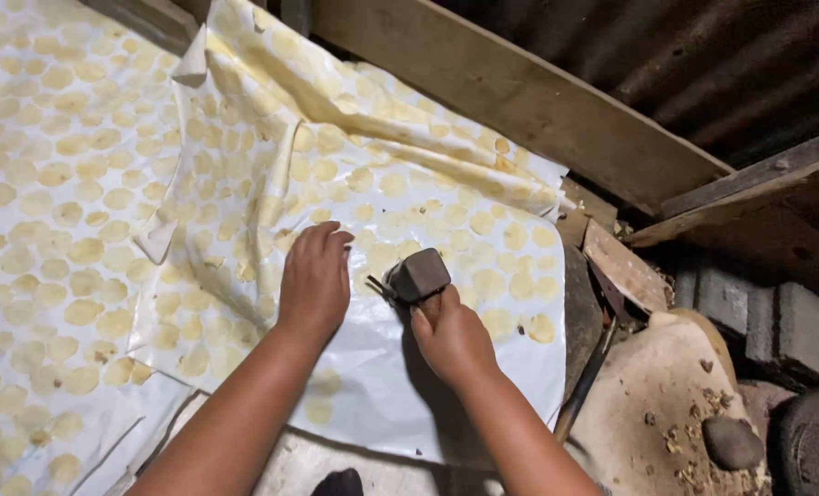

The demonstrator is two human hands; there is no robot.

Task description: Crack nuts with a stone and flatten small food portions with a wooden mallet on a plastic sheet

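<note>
A white plastic sheet (pixel 400 377) lies spread over a low surface, dotted with many small flat pale-yellow discs (pixel 483 241). My left hand (pixel 315 278) rests palm down on the sheet, fingers pointing away from me among the discs. My right hand (pixel 451 335) grips a dark, blocky metal tool (pixel 417 275) by its lower end, with the tool's head just above the sheet between my two hands. A thin dark part sticks out of the tool toward my left hand.
More disc-covered sheets (pixel 51 211) fill the left side. A thick wooden beam (pixel 519 96) runs diagonally behind, with corrugated metal above. At right lie a flat stone slab (pixel 653 404), a round stone (pixel 733 443), wood scraps and grey blocks (pixel 795 331).
</note>
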